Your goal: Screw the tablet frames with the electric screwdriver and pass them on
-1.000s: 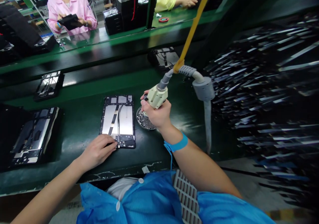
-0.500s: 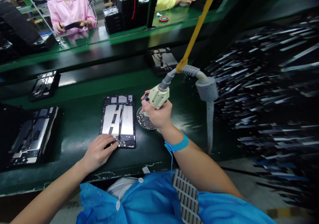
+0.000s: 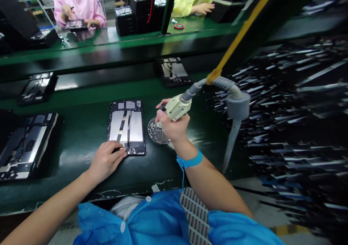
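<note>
My right hand (image 3: 172, 127) is wrapped around a pale electric screwdriver (image 3: 178, 107), tilted with its lower end over a round perforated metal screw plate (image 3: 155, 133). The hand hides the tip of its bit. An opened tablet (image 3: 137, 125) lies flat to the left of the plate, its silver inside and dark ribbon cables facing up. At the tablet's lower left corner rests my left hand (image 3: 107, 159), fingers bent together and thumb meeting them on the bottom edge. Any small part under those fingertips is hidden.
More opened tablets lie left: a stack (image 3: 27, 143) and one behind it (image 3: 36, 87); another (image 3: 174, 70) is at the back. A yellow strap (image 3: 244, 31) suspends the screwdriver's cable with its grey block (image 3: 238, 105). Blurred dark strips (image 3: 293, 129) fill the right. Two co-workers sit opposite.
The view has shifted slightly, and the tablet appears a little further left and up. Both hands keep their holds. The pink-sleeved co-worker now has a device lower and one hand raised.
</note>
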Action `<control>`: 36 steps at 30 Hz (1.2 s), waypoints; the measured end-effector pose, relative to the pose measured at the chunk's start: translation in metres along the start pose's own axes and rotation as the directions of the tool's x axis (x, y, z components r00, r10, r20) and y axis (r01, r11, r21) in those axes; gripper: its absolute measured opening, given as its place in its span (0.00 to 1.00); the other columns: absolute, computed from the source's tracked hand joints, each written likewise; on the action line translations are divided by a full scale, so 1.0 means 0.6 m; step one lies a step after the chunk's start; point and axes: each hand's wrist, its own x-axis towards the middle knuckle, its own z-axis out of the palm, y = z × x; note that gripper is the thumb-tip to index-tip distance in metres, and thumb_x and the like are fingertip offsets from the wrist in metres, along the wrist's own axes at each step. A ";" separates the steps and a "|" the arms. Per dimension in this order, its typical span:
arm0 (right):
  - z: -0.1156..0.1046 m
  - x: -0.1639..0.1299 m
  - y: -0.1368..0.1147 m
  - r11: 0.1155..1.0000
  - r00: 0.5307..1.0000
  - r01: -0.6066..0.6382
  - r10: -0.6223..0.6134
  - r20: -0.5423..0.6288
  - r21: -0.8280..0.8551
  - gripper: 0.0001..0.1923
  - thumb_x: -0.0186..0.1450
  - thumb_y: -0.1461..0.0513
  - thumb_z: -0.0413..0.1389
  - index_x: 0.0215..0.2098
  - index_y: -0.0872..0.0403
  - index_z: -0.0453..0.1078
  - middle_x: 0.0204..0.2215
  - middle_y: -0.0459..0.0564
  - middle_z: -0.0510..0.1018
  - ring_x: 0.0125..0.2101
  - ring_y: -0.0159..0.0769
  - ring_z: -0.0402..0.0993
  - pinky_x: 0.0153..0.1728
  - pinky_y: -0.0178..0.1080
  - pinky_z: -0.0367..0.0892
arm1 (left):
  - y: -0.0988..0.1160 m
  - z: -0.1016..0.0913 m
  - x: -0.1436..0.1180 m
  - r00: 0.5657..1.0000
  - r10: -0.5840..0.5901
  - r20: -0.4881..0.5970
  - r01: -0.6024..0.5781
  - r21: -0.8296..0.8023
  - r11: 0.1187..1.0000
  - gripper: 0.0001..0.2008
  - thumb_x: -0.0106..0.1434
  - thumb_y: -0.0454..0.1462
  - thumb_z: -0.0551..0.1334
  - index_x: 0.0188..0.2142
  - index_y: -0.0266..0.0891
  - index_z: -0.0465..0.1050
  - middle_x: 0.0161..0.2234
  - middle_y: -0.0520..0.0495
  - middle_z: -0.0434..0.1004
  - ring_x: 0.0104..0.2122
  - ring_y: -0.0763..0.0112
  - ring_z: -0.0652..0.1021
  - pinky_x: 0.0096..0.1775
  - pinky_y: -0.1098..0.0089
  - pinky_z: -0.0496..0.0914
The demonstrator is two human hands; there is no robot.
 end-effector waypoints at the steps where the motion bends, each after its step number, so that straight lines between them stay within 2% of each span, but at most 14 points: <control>1: 0.002 0.003 0.000 1.000 1.000 0.011 -0.011 -0.006 -0.001 0.12 0.61 0.60 0.64 0.44 0.51 0.73 0.36 0.48 0.80 0.28 0.35 0.78 0.31 0.42 0.77 | -0.004 0.005 0.008 1.000 -0.008 -0.011 0.008 0.001 1.000 0.08 0.71 0.34 0.63 0.48 0.41 0.78 0.44 0.42 0.80 0.46 0.60 0.78 0.46 0.58 0.74; 4: 0.010 0.012 0.004 1.000 1.000 0.018 -0.018 -0.009 0.003 0.13 0.62 0.60 0.63 0.45 0.51 0.72 0.35 0.46 0.79 0.22 0.29 0.74 0.25 0.39 0.74 | -0.017 0.019 0.026 0.999 -0.022 -0.047 0.022 0.000 1.000 0.07 0.70 0.35 0.63 0.46 0.41 0.80 0.43 0.43 0.80 0.46 0.60 0.78 0.51 0.53 0.73; 7: 0.021 0.017 0.013 1.000 1.000 0.015 -0.015 -0.003 0.004 0.13 0.62 0.60 0.63 0.45 0.51 0.72 0.35 0.44 0.79 0.21 0.28 0.73 0.24 0.37 0.73 | -0.026 0.027 0.027 0.998 -0.019 -0.067 0.018 -0.011 1.000 0.09 0.70 0.33 0.64 0.47 0.43 0.80 0.47 0.43 0.79 0.53 0.56 0.76 0.61 0.42 0.65; 9: 0.026 0.018 0.022 1.000 1.000 0.019 -0.019 -0.007 0.006 0.12 0.62 0.61 0.63 0.45 0.50 0.72 0.35 0.43 0.79 0.21 0.27 0.73 0.24 0.37 0.73 | -0.029 0.028 0.023 0.997 -0.033 -0.063 0.031 -0.029 0.999 0.10 0.70 0.33 0.64 0.48 0.45 0.80 0.48 0.44 0.79 0.57 0.54 0.74 0.63 0.38 0.61; 14: 0.031 0.019 0.041 1.000 1.000 0.025 -0.025 -0.002 -0.008 0.12 0.62 0.62 0.63 0.45 0.49 0.73 0.34 0.43 0.78 0.22 0.28 0.74 0.26 0.37 0.74 | -0.029 0.026 0.020 0.994 -0.080 -0.068 0.075 -0.075 0.994 0.08 0.70 0.35 0.64 0.46 0.45 0.81 0.48 0.45 0.80 0.56 0.55 0.75 0.63 0.38 0.62; 25: 0.031 0.018 0.046 0.998 1.000 0.021 -0.021 0.001 -0.056 0.13 0.63 0.62 0.62 0.46 0.48 0.71 0.30 0.41 0.75 0.20 0.28 0.72 0.24 0.38 0.73 | -0.022 0.024 0.016 0.997 -0.050 -0.051 0.049 -0.034 0.998 0.09 0.70 0.33 0.63 0.47 0.43 0.79 0.49 0.44 0.80 0.57 0.55 0.75 0.64 0.38 0.62; 28: 0.030 0.023 0.038 0.999 1.000 0.027 -0.028 -0.008 -0.046 0.12 0.63 0.62 0.62 0.45 0.49 0.71 0.33 0.42 0.77 0.20 0.27 0.73 0.23 0.36 0.72 | -0.024 0.029 0.020 0.997 -0.054 -0.061 0.053 -0.024 0.998 0.09 0.70 0.34 0.63 0.48 0.43 0.79 0.49 0.44 0.80 0.57 0.55 0.75 0.64 0.39 0.62; 32: 0.040 0.014 0.002 0.998 0.998 0.053 -0.052 -0.027 0.044 0.12 0.64 0.61 0.61 0.46 0.48 0.70 0.35 0.43 0.77 0.19 0.26 0.72 0.19 0.33 0.70 | -0.027 0.042 0.032 0.991 -0.080 -0.109 0.079 -0.013 0.997 0.08 0.70 0.34 0.64 0.47 0.43 0.80 0.48 0.44 0.80 0.56 0.56 0.76 0.64 0.40 0.62; 34: 0.054 -0.002 -0.020 0.992 0.998 0.055 -0.056 0.008 0.115 0.12 0.66 0.61 0.61 0.47 0.46 0.70 0.36 0.43 0.76 0.19 0.25 0.72 0.19 0.33 0.70 | -0.029 0.048 0.037 0.989 -0.086 -0.122 0.084 -0.018 0.996 0.08 0.71 0.35 0.64 0.47 0.44 0.80 0.48 0.44 0.80 0.56 0.56 0.76 0.63 0.40 0.62; 36: 0.071 -0.024 -0.036 0.985 0.995 0.022 -0.039 0.096 0.169 0.13 0.66 0.61 0.61 0.48 0.45 0.69 0.37 0.42 0.76 0.19 0.25 0.72 0.19 0.33 0.72 | -0.029 0.051 0.040 0.988 -0.089 -0.124 0.087 -0.024 0.996 0.08 0.71 0.36 0.64 0.47 0.44 0.80 0.49 0.45 0.80 0.56 0.56 0.76 0.63 0.40 0.62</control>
